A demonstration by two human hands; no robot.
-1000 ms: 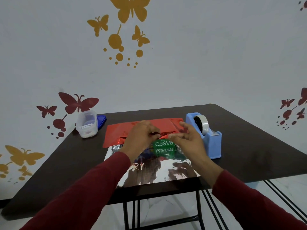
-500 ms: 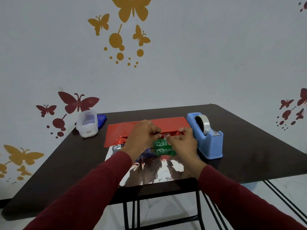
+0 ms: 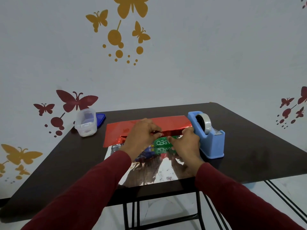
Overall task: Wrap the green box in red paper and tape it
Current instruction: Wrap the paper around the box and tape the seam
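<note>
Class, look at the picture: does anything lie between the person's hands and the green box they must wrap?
Nothing visible does. The left hand and right hand are already at the green box, pinching the folded edge of the red paper over it. The tape dispenser stands just beside the right hand, off to the side.

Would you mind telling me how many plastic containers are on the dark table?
1: a clear plastic container stands at the table's far left corner, its blue lid lying just behind it. Nothing appears hidden.
</note>
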